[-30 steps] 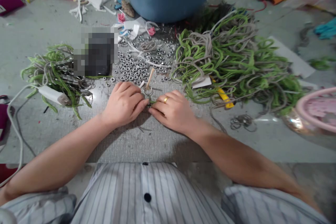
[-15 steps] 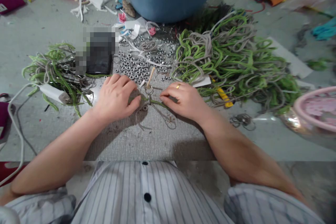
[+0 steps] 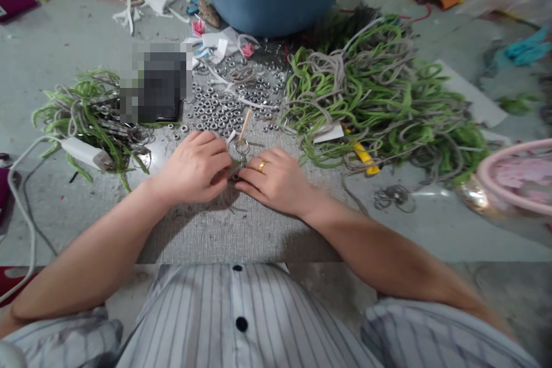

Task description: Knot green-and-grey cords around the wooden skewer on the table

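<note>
My left hand (image 3: 199,168) is closed, its fingertips pinched on a cord. From the other side my right hand (image 3: 273,181), with a gold ring on one finger, meets it. Its thumb and finger are closed at a small metal nut (image 3: 234,177); my fingers partly hide the contact. Just above the fingertips a metal key ring (image 3: 242,146) lies on the mat, joined to the corded piece. A thin wooden stick (image 3: 246,123) stands at the ring. Loose grey cord ends (image 3: 232,202) trail out below my hands.
Many metal nuts (image 3: 213,109) are spread beyond my hands. A big heap of green and grey cords (image 3: 366,86) lies right, a smaller corded bundle (image 3: 81,109) left beside a dark phone (image 3: 159,92). A blue basin (image 3: 284,0) stands behind; a pink-rimmed basket (image 3: 487,172) is at right.
My right hand has moved left and down to the middle, meeting my left hand at the nut. My left hand has shifted slightly, and its fingers have curled in. The view has moved a little.
</note>
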### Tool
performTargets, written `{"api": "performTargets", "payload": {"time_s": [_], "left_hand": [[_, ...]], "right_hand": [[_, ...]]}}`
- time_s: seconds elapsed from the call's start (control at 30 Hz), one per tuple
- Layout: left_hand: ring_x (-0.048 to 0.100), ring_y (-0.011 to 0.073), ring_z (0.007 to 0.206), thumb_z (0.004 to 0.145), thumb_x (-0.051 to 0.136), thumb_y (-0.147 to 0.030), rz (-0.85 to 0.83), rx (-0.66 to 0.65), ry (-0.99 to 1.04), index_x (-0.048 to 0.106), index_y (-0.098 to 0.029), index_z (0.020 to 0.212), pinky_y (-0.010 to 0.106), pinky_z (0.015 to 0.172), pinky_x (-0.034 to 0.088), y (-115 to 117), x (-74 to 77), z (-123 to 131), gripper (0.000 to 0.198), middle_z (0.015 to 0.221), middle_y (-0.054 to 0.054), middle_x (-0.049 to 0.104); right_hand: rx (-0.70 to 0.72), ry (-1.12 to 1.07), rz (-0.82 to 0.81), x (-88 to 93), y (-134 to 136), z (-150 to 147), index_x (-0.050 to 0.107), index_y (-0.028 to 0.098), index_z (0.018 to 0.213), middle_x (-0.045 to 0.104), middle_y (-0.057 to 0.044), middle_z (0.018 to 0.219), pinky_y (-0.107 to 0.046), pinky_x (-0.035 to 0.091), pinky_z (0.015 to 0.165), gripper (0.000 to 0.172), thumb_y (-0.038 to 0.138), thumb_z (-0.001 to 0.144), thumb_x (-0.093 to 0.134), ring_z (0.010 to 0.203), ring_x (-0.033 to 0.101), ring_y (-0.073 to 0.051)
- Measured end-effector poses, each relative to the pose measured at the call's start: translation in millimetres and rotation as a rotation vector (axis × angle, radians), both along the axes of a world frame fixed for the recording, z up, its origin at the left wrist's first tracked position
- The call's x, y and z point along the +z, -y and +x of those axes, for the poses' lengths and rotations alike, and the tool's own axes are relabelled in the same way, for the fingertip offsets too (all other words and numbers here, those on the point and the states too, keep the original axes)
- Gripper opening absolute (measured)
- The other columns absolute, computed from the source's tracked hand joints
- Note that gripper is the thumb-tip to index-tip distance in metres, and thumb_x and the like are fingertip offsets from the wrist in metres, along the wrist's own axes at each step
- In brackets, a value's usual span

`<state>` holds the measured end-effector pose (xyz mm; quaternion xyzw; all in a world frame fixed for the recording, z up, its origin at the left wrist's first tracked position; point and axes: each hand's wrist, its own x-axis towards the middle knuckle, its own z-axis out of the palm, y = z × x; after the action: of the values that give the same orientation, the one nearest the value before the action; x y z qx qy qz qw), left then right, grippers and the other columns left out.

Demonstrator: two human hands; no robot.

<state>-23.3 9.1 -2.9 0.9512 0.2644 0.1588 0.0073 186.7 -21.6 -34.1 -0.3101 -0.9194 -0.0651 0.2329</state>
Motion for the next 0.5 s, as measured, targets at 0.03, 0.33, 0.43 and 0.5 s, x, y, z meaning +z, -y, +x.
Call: {"api": "performTargets", "payload": {"time_s": [0.03,0.33,0.43,0.5], "left_hand": [[0.049,0.0199,0.073,0.083,0.049,-0.023,0.002,0.004,-0.007,0.06,-0.017,0.069,0.035,0.067,0.035,-0.2,-0.5,0.4,0.019,0.074,0.006,0.061],[0.053,0.0206,0.07,0.082,0.061,-0.044,-0.094,0.082,-0.216,0.063,-0.016,0.066,0.034,0.067,0.035,10.4,-5.6,6.8,0.033,0.065,0.006,0.061],[0.056,0.0217,0.072,0.08,0.065,-0.051,-0.115,0.105,-0.286,0.065,-0.016,0.068,0.034,0.068,0.036,13.0,-5.2,8.8,0.037,0.067,0.006,0.064],[0.057,0.0222,0.072,0.078,0.067,-0.054,-0.124,0.092,-0.313,0.066,-0.016,0.069,0.034,0.067,0.036,13.5,-3.5,10.2,0.038,0.067,0.006,0.064]], "right_hand": [[-0.009,0.009,0.012,-0.8,0.3,-1.1,0.07,0.016,0.079,0.065,-0.003,0.068,-0.033,0.031,0.067,0.027,0.032,0.094,0.055,0.071,0.05,-0.019],[-0.094,0.034,0.013,3.1,5.0,-2.6,0.066,0.016,0.069,0.063,-0.005,0.063,-0.034,0.028,0.066,0.032,0.023,0.094,0.048,0.067,0.049,-0.018],[-0.114,0.035,0.015,3.7,4.7,-0.8,0.064,0.016,0.064,0.062,-0.004,0.061,-0.034,0.03,0.066,0.033,0.023,0.093,0.049,0.065,0.049,-0.017],[-0.12,0.027,-0.004,3.1,4.5,0.1,0.063,0.016,0.063,0.062,-0.003,0.061,-0.033,0.03,0.066,0.033,0.023,0.092,0.05,0.064,0.05,-0.017]]}}
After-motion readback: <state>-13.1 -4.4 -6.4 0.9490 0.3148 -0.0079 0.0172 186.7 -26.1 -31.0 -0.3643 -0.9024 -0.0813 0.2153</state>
